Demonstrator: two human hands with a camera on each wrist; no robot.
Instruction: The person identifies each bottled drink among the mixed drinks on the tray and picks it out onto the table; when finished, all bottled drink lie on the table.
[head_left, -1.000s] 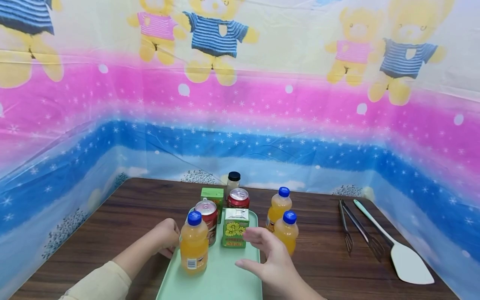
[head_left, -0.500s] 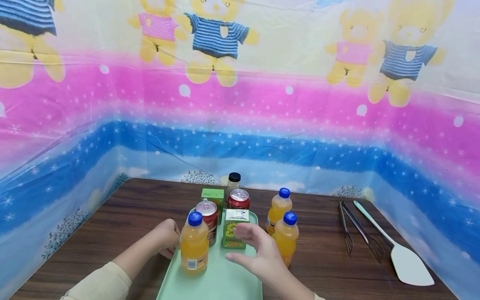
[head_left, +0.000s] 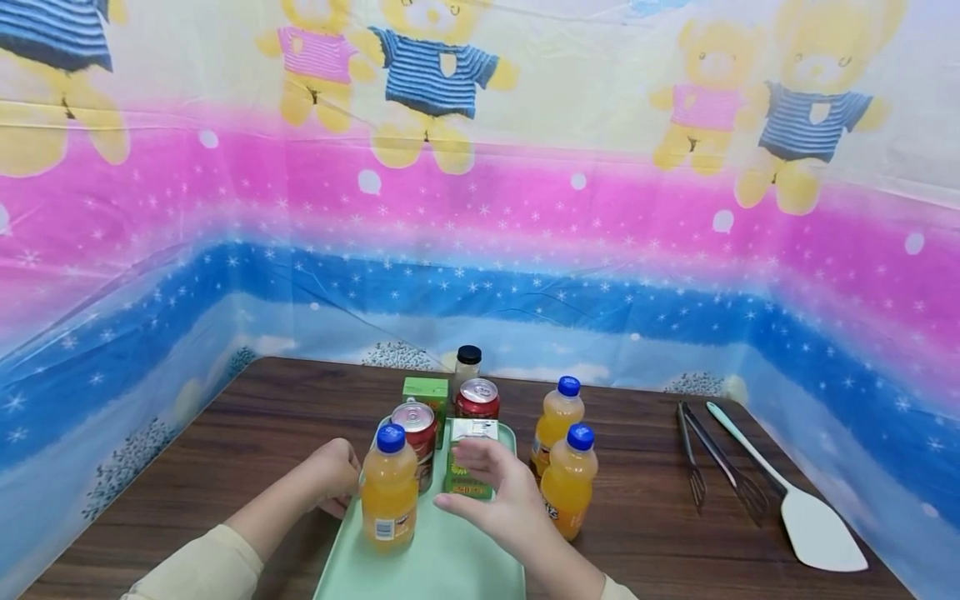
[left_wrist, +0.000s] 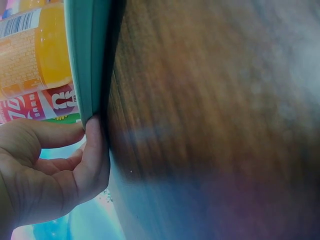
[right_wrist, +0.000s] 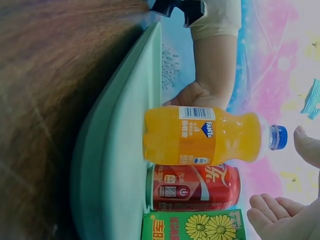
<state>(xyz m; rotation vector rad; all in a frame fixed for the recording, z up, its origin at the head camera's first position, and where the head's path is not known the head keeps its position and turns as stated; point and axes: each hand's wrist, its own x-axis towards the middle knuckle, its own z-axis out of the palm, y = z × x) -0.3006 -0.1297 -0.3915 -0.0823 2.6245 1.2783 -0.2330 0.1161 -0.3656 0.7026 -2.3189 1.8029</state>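
My left hand pinches the left rim of the pale green tray; the left wrist view shows thumb and fingers at the tray's edge. My right hand hovers over the tray's right side with fingers spread and nothing in it, partly covering a green drink carton. On the tray's left side an orange soda bottle with a blue cap stands upright, just in front of a red soda can. In the right wrist view my fingers are beyond the tops of the orange soda bottle and green carton.
Another green carton, a second red can and a black-lidded jar stand toward the back. Two more orange soda bottles stand on the dark wooden table right of the tray. Tongs and a white spatula lie farther right.
My right hand has moved left, from beside the orange bottles on the right to in front of the green carton. The left hand stays at the tray rim.
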